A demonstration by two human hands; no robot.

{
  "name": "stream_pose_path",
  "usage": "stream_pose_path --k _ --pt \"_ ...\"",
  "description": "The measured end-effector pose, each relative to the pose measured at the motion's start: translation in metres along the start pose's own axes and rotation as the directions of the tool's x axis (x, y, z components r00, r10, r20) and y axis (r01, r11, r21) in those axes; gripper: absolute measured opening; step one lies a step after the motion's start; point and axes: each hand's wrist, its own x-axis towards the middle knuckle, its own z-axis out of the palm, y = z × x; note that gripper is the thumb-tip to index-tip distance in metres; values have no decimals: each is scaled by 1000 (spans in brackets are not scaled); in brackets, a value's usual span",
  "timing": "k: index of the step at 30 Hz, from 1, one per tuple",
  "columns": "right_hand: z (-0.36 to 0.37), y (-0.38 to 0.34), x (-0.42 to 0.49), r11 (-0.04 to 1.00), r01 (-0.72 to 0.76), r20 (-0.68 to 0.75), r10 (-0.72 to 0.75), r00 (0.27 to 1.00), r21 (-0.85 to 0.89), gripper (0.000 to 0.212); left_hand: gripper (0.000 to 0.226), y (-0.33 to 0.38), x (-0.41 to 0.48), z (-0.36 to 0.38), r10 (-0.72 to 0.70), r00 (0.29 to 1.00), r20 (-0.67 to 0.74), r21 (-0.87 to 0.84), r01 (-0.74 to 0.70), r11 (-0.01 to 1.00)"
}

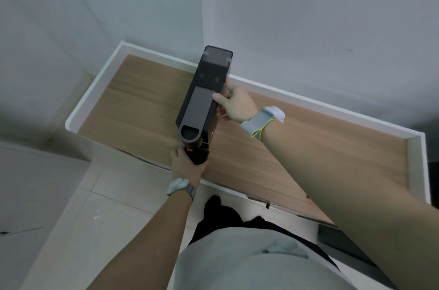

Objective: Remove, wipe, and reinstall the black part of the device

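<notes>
A tall black device [204, 95] stands on the wooden counter [142, 109], seen from above, its grey top panel and round front opening facing me. My right hand [234, 105] grips its right side, thumb on the top edge. My left hand [187, 166] holds the black part [199, 155] at the device's lower front, just below a small orange tab [189, 149]. Whether that part is seated or pulled out a little, I cannot tell.
The counter has a raised white rim [95, 85] at the left, back and right, and grey walls meet in a corner right behind the device. Pale floor tiles [95, 206] lie below the counter's front edge. A dark object [344, 249] sits low at the right.
</notes>
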Motion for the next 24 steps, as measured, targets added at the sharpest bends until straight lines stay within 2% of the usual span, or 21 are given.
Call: stream_pose_path --k 4,11,16,20,22,24 --pt "-1 2 1 1000 11 12 -12 1000 18 63 80 1 0 0 -7 1000 -25 15 8 1000" --pt "0 1 -1 998 18 22 -20 1000 56 77 80 12 -1 -1 -39 997 -60 -13 38 999" --pt "-8 -5 -7 1000 -4 33 4 999 -2 79 80 11 -1 -2 -18 999 -34 7 18 1000" --pt "-39 -9 -25 997 -63 66 60 996 35 63 82 16 -12 -4 6 998 -64 52 -2 999" --pt "-62 -6 -35 993 -99 21 98 995 68 48 73 22 -21 -1 2 993 -119 34 2 999" --pt "-89 3 -49 990 -96 -49 102 994 105 34 55 24 -29 7 29 994 -106 -4 -30 1000"
